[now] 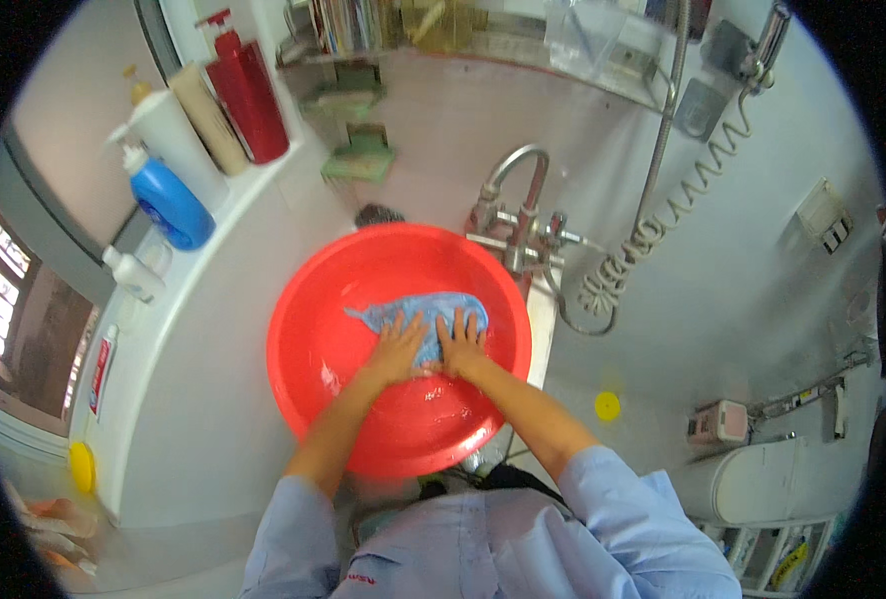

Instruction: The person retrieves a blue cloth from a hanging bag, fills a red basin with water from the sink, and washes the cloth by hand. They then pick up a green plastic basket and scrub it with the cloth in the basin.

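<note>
A wide red plastic basin (323, 404) lies before me, with wet glints on its inner surface. Inside it a light-blue cloth (432, 305) is spread, its left end narrowing to a twisted tip. My left hand (398, 350) presses on the lower middle of the cloth, palm down with the fingers apart. Beside it my right hand (460, 346) rests on the cloth's right part, its fingers also spread. The thumbs are close together near the cloth's lower edge. Parts of the cloth are hidden under both hands.
A chrome faucet (522, 202) stands just behind the basin, with a coiled hose (683, 202) to its right. Along the left ledge are a red pump bottle (252, 101), a blue bottle (169, 198) and a toothpaste tube (104, 367). A toilet (750, 483) is at right.
</note>
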The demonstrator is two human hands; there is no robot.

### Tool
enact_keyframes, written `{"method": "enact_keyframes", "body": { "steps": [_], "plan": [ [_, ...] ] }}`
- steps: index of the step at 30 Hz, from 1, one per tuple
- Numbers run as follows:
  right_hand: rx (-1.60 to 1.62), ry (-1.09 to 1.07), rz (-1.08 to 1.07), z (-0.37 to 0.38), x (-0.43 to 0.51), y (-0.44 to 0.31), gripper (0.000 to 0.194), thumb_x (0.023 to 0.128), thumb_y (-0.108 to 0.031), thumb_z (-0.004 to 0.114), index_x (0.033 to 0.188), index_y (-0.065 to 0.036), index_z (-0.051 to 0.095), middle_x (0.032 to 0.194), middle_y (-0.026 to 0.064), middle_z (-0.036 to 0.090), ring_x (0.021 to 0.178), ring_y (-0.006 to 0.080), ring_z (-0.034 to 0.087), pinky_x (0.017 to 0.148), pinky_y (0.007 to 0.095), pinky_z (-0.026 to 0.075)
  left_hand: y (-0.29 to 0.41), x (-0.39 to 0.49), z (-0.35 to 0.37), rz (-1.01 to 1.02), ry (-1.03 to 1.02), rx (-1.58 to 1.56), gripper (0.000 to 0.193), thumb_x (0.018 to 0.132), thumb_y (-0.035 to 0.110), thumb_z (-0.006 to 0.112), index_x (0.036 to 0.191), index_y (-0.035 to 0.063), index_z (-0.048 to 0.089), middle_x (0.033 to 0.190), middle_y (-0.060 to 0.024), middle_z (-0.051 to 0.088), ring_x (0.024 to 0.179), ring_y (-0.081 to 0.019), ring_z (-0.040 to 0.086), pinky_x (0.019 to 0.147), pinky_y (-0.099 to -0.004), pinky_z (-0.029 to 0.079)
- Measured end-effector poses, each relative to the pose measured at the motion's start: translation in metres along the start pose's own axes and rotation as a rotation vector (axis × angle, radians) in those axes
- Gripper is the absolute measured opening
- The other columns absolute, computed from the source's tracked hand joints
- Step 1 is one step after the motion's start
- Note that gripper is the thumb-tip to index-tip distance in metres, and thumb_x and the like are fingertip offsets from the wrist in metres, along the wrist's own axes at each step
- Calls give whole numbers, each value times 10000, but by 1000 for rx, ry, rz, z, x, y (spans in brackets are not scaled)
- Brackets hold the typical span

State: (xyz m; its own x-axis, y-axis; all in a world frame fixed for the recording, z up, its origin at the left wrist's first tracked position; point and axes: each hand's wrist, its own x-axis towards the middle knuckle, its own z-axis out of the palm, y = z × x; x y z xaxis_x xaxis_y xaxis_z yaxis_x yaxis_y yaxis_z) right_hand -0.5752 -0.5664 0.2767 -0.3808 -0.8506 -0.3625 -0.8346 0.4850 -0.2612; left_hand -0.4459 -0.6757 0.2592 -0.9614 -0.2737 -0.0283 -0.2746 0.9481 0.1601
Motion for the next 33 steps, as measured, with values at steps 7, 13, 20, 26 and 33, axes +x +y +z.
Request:
{"method": "enact_keyframes", "body": {
  "steps": [7,13,20,26,33],
  "plan": [
    [-195,-127,-43,16,7,11,1083,701,-605,623,1439,-213,-66,1484,175,-124,1344,442,-96,1058,584,45,6,-4,17,-168,-145,-49,1208,546,642,707,1437,93,105,1504,-118,-4,1368,-383,-42,1054,-597,63],
    [-77,-25,-65,6,5,12,1057,688,-530,676,1445,-198,17,1481,208,-44,1333,462,50,1046,580,142,-1,-3,7,-135,-158,-14,1203,527,601,745,1425,87,131,1495,-132,46,1360,-384,35,1052,-572,127],
    [55,90,-74,0,12,11,660,740,-253,646,1326,-125,372,1358,267,281,1126,454,437,888,478,429,-20,-6,8,-256,83,-149,842,661,395,742,1324,71,338,1371,-162,306,1234,-342,308,977,-488,321],
    [775,453,-107,-20,16,-18,298,708,-88,541,989,-28,619,966,216,599,917,354,586,804,419,467,1,23,7,-769,258,-1976,313,889,269,505,1145,92,471,1177,-82,503,970,-226,541,815,-393,493],
    [363,627,-449,-39,-37,-81,192,716,-232,602,802,-61,593,844,153,602,742,319,607,639,438,489,-18,33,65,-132,67,-2602,354,935,386,382,1102,109,526,1016,-72,589,897,-202,578,809,-378,498]
  ]
}}
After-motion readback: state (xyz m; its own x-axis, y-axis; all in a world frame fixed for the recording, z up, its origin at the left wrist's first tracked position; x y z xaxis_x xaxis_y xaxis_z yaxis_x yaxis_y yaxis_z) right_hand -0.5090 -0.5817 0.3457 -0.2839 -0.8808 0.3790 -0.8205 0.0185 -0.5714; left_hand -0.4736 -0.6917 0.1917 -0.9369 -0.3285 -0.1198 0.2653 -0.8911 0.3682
